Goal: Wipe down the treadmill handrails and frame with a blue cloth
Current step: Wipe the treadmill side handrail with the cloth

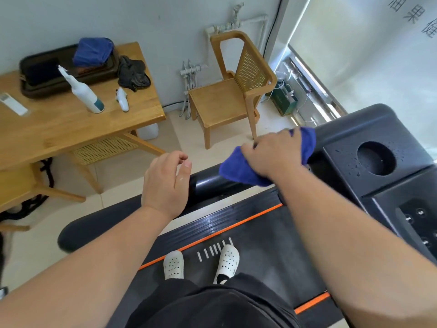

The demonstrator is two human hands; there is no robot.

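My right hand (272, 153) grips a blue cloth (238, 170) and presses it around the black left handrail (208, 183) of the treadmill, close to where the rail meets the console (350, 166). The cloth wraps over the rail and sticks out on both sides of my fingers. My left hand (165, 183) hovers over the same handrail nearer to me, fingers loosely curled and apart, holding nothing. The rail's padded grey end (94, 228) runs toward the lower left. I stand on the treadmill belt (267, 237) in white clogs.
A wooden table (59, 129) at the left carries a spray bottle (82, 92), a dark tray with another blue cloth (93, 52), a dark rag and a remote. A wooden chair (234, 91) stands by the wall. Water drops lie around the console's cup hole (376, 158).
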